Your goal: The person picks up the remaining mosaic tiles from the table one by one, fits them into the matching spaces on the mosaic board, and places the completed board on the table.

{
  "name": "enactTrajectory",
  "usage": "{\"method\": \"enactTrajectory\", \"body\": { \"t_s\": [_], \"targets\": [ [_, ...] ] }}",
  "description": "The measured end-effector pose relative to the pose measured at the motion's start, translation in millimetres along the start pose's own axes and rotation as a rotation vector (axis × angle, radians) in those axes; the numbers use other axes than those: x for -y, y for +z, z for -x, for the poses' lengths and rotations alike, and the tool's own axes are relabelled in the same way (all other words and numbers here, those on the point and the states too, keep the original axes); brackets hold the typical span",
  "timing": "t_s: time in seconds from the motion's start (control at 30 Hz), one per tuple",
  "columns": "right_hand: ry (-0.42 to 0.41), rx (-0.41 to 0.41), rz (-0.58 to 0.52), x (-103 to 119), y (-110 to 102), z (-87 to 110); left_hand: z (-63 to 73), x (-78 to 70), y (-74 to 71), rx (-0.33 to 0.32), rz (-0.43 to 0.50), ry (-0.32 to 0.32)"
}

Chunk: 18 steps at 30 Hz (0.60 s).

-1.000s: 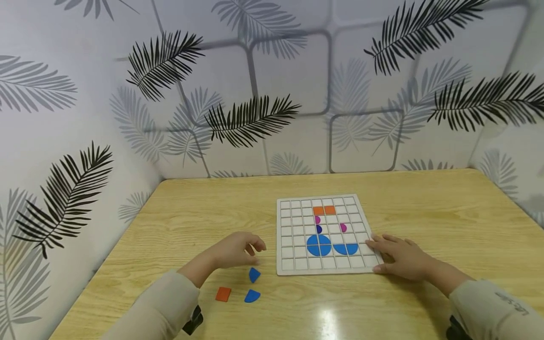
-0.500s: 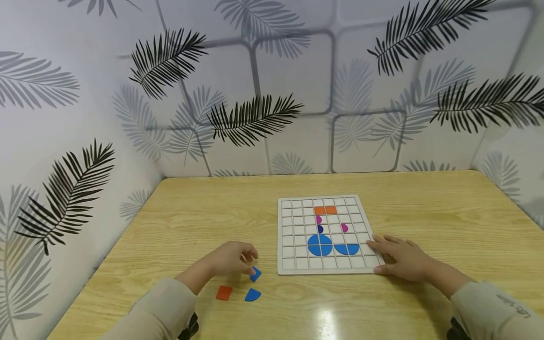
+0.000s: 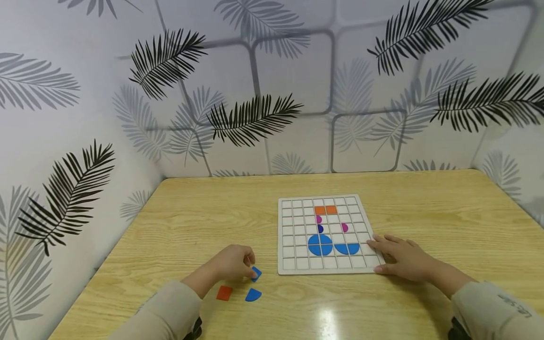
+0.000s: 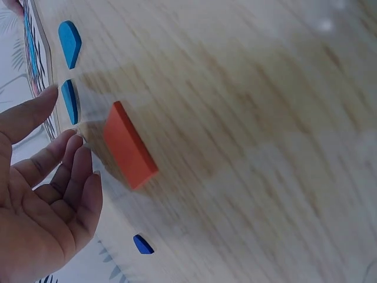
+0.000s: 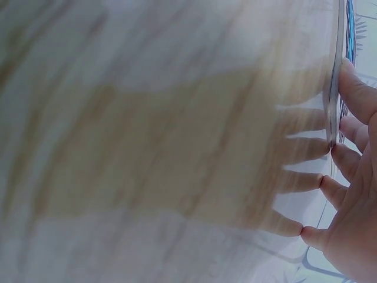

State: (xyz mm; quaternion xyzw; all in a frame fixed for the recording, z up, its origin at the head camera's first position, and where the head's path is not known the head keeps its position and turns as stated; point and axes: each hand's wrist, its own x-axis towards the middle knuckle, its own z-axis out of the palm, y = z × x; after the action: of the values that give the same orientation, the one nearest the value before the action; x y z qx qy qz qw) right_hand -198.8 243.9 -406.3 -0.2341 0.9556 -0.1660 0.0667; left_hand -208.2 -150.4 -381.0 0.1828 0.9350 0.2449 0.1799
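while left fingers [image 4: 48,154] and right fingers [image 5: 346,161] are unclenched, an orange square [image 4: 128,147] lies near blue wedges [image 4: 70,43].

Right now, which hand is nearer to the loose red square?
Left. The left hand is just beyond the red square, by a blue piece; the right hand, farther right, touches the board.

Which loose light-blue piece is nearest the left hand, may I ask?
The farther blue piece, by the left hand; the other blue piece lies nearer the person.
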Motion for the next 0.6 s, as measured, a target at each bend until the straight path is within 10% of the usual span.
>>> {"method": "enactTrajectory", "body": {
  "t_s": [0.6],
  "targets": [
    [0.012, 0.013, 0.005, 0.0, -0.4, 1.6, -1.6, -1.0, 8.4, -0.044, -0.081, 0.057]
  ]
}}
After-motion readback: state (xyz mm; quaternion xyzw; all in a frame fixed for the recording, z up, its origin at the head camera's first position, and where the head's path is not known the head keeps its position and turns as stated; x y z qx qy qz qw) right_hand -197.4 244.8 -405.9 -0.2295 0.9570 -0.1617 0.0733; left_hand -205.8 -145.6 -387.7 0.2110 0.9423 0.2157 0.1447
